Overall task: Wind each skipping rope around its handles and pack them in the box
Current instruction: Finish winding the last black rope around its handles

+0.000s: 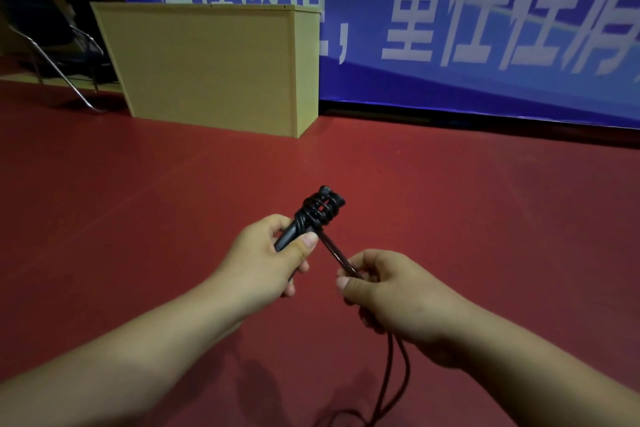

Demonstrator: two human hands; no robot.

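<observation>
Tightly, the left hand (pixel 266 253) grips 2 slim handles (pixel 304 222) wrapped in glossy cord (pixel 337 258), pinched by the right hand (pixel 398 298).

black rope (pixel 320 210), red floor (pixel 450 218), blue banner (pixel 485 87)

Pretty dim overall, with heavy vignetting, so the corners go nearly black, worst at top left around the chair (pixel 59 45). The blue banner (pixel 485 28) is the brightest thing and its white characters look a bit smeared. Wide-angle warp bends the banner's bottom edge and stretches both forearms at the frame bottom. Soft shadows sit on the red floor (pixel 138 184) just below the arms. The left hand (pixel 266 253) and right hand (pixel 391 291) are slightly soft, and the dark rope (pixel 320 210) loses detail.
</observation>
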